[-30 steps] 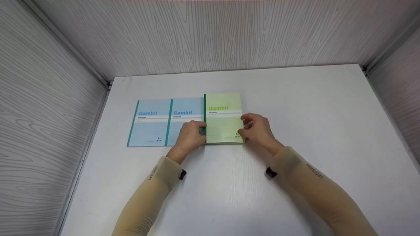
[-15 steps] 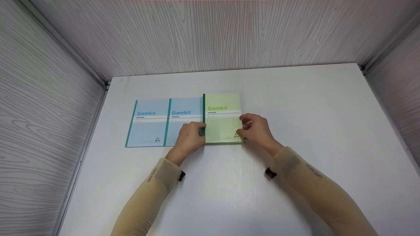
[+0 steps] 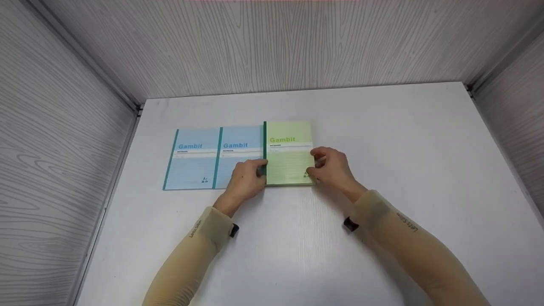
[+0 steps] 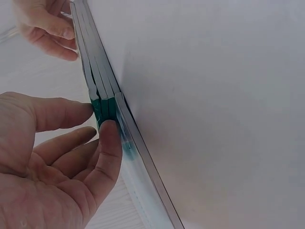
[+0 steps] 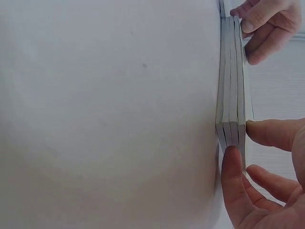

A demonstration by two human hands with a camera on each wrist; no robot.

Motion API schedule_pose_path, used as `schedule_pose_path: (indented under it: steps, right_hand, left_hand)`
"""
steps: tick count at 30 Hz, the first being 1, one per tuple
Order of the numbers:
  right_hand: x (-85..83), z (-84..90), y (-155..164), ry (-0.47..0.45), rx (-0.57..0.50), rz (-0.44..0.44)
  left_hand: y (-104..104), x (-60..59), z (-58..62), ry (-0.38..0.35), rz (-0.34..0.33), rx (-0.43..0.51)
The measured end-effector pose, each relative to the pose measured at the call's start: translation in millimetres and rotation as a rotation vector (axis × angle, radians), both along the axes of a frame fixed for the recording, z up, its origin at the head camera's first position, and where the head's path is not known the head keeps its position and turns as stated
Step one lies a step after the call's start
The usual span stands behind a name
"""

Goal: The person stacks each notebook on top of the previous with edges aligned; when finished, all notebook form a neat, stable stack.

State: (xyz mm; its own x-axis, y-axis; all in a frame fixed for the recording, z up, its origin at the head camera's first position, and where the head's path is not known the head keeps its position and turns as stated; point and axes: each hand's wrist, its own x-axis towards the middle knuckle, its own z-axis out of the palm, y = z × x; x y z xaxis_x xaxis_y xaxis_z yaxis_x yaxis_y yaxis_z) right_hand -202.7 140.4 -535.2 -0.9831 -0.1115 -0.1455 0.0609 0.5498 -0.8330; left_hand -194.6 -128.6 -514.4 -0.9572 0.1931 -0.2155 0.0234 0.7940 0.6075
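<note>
A stack of several notebooks (image 3: 289,161), with a light green one on top, lies between my two hands in the head view. My left hand (image 3: 244,180) holds it at the dark green spine (image 4: 106,109), thumb and curled fingers against the edge. On the opposite side my right hand (image 3: 335,168) grips the lower right edge, its thumb over the top cover's corner. The page edges of the stack (image 5: 231,81) show in the right wrist view. Directly left of the stack is a blue notebook (image 3: 238,136), partly hidden by my left hand.
Another blue notebook (image 3: 191,165) lies flat at the left end of the row. All rest on a white table (image 3: 403,140), with wood-grain panels (image 3: 276,46) behind and at both sides.
</note>
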Motion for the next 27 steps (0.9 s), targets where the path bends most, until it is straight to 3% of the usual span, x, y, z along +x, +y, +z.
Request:
schedule_pose_path:
  steps: [3, 6, 10, 13, 16, 22, 27]
  right_hand:
    - [6.6, 2.0, -7, 0.088, 0.065, 0.005]
    - [16.9, 4.4, -20, 0.234, 0.166, 0.027]
    - [36.4, 7.0, -45, 0.357, 0.291, 0.186]
    - [49.8, 6.2, -67, 0.366, 0.384, 0.390]
    - [56.7, 4.7, -88, 0.361, 0.493, 0.536]
    - [60.4, 2.5, -114, 0.375, 0.689, 0.677]
    - [66.7, 0.8, -119, 0.391, 0.763, 0.716]
  left_hand:
    - [-5, 2.6, -1.0, 0.037, -0.019, 0.004]
    - [-16, 9.7, -2.5, 0.111, -0.044, -0.045]
    - [-38, 25.2, -6.3, 0.161, -0.075, -0.160]
    - [-55, 36.0, -9.9, 0.167, -0.107, -0.221]
    - [-67, 43.6, -12.2, 0.188, -0.137, -0.247]
    - [-75, 52.5, -13.9, 0.162, -0.177, -0.263]
    - [-78, 63.4, -17.8, 0.168, -0.198, -0.269]
